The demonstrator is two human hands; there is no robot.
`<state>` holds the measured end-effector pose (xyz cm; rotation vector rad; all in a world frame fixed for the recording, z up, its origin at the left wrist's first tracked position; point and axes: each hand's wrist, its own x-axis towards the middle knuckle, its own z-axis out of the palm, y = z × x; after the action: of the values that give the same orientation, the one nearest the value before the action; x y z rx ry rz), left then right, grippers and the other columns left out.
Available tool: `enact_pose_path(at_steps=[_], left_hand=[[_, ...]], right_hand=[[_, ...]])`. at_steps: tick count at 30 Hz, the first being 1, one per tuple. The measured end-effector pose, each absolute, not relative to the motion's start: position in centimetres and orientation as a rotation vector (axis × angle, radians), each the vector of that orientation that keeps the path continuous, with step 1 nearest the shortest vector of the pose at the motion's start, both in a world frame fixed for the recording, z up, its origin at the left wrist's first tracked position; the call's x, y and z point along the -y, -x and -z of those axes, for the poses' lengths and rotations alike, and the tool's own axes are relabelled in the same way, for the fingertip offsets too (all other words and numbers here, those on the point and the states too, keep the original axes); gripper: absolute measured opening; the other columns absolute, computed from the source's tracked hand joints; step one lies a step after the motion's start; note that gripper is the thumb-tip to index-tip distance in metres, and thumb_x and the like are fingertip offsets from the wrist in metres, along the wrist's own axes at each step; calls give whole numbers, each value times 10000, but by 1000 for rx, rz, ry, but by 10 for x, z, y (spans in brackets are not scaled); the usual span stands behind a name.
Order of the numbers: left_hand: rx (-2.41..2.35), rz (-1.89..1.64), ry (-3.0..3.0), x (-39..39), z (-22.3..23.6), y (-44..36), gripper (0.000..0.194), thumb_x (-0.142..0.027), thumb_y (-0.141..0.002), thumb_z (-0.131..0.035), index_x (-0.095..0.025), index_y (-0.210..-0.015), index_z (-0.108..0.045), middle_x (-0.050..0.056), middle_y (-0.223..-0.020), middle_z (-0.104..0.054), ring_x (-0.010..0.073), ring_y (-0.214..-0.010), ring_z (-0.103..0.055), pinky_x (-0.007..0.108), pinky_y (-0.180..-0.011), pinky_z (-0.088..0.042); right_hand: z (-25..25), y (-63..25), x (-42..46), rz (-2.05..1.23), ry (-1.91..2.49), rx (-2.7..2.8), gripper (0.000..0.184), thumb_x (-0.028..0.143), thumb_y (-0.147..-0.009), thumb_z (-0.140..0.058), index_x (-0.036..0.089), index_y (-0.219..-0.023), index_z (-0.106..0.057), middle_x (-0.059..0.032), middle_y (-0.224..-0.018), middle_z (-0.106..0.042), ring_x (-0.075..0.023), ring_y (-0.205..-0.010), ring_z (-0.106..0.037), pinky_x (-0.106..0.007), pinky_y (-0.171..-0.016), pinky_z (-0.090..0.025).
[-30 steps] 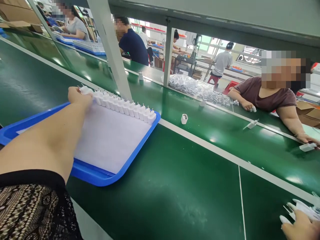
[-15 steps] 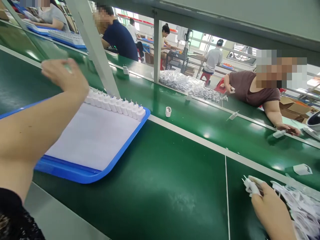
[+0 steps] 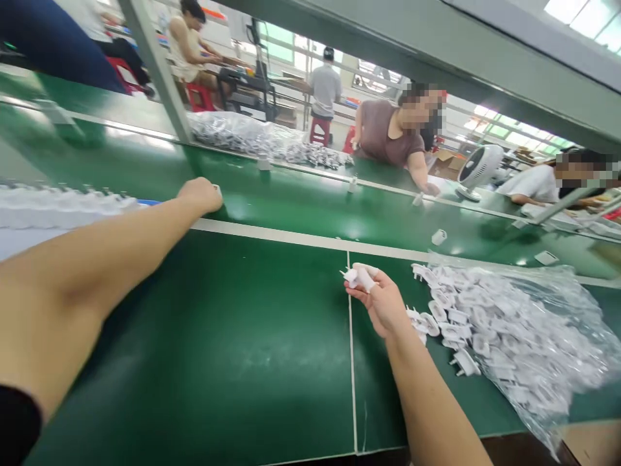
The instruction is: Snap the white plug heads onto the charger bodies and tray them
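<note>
My left hand (image 3: 198, 195) reaches across to the green conveyor belt with its fingers closed on a white charger housing (image 3: 218, 192); only the housing's end shows past them. Nearer to me, my right hand (image 3: 381, 294) pinches a white two-pin plug part (image 3: 355, 277), pins pointing left. White finger covers sit on that hand's fingertips. Right of it, a heap of white plug parts (image 3: 504, 323) spills from a clear plastic bag (image 3: 589, 310) onto the green table. At the left edge, partly behind my left arm, white chargers (image 3: 63, 206) stand in a row, pins up.
More white housings (image 3: 439, 237) lie spaced along the belt (image 3: 310, 210). Across it are a bagged pile of parts (image 3: 262, 136), a co-worker in a brown top (image 3: 388, 133) and a white fan (image 3: 480, 169). A grey metal post (image 3: 160, 71) and overhead beam (image 3: 388, 39) frame the bench.
The view has swung to the right. My left hand has gone from above the blue tray to the belt and closed on a housing. My right hand still holds its plug part.
</note>
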<state>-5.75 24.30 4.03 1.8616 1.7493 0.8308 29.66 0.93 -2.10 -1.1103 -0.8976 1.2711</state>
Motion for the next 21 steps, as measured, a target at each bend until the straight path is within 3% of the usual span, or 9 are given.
enact_pose_path(at_steps=[2,4,6,7,8,11,13,17,21], left_hand=[[-1792,-794,-1858,-239,-44,49,698,-654,-1172,-516,-35,-905,-695,57,-953,-723,265,-1301,-691,471,-930,-422],[-1749,-770,-1868,-219,-48,39,793,-736,-1126,-455,8,-1009,-705,64,-971,-748,310,-1393,-657,458,-863,-364],[-1642,-749,-1854,-181,-51,31,844,-818,-962,-601,-40,-1269,-712,107,-1156,-824,319,-1280,-746,408,-882,-482],[-1585,-735,-1834,-156,-51,28,938,-842,-812,-736,-114,-1401,-685,115,-1276,-835,313,-1182,-793,401,-912,-582],[-1548,-713,-1825,-129,-51,27,979,-856,-723,-790,-179,-1423,-695,94,-1285,-848,316,-1137,-812,411,-938,-634],[-1371,-623,-1697,-52,-42,24,767,-846,-728,-858,-318,-1281,-799,40,-1257,-870,348,-1123,-837,422,-962,-713],[-1297,-586,-1601,-18,-27,19,721,-873,-728,-860,-364,-1238,-836,39,-1262,-873,376,-1122,-841,440,-978,-725],[-1184,-589,-1565,-1,20,5,755,-908,-797,-798,-361,-1316,-833,68,-1339,-848,387,-1186,-817,436,-1029,-703],[-1029,-561,-1575,-6,55,1,716,-874,-952,-679,-342,-1425,-752,83,-1236,-849,332,-1134,-804,410,-1035,-670]], right_hand=[[18,-294,-9,-1263,1106,867,439,431,-813,-963,232,-1167,-796,-28,-1010,-877,-232,-991,-876,-379,-966,-725],[15,-289,-7,-1307,1087,823,592,388,-706,-1030,239,-1225,-787,-31,-1042,-882,-260,-1075,-870,-437,-1043,-712],[11,-283,-4,-1396,1068,796,645,349,-605,-1077,233,-1186,-822,-48,-1062,-884,-288,-1112,-861,-487,-1088,-694],[8,-280,-2,-1439,1062,794,613,348,-585,-1086,230,-1136,-846,-53,-1065,-881,-292,-1118,-855,-501,-1111,-680],[6,-277,0,-1469,1060,800,559,356,-579,-1092,231,-1074,-864,-52,-1057,-878,-289,-1113,-850,-506,-1130,-666],[2,-268,7,-1468,1064,860,436,374,-594,-1096,243,-944,-871,-37,-1049,-866,-254,-1085,-819,-492,-1154,-638],[2,-263,9,-1444,1085,890,408,343,-581,-1102,247,-893,-856,-30,-1064,-859,-225,-1029,-792,-458,-1091,-653],[8,-254,9,-1467,1175,894,487,344,-544,-1110,239,-958,-874,-18,-930,-831,-178,-816,-729,-386,-855,-654],[14,-251,7,-1469,1224,922,513,386,-554,-1105,254,-1003,-894,-4,-873,-818,-179,-826,-740,-382,-873,-654]])
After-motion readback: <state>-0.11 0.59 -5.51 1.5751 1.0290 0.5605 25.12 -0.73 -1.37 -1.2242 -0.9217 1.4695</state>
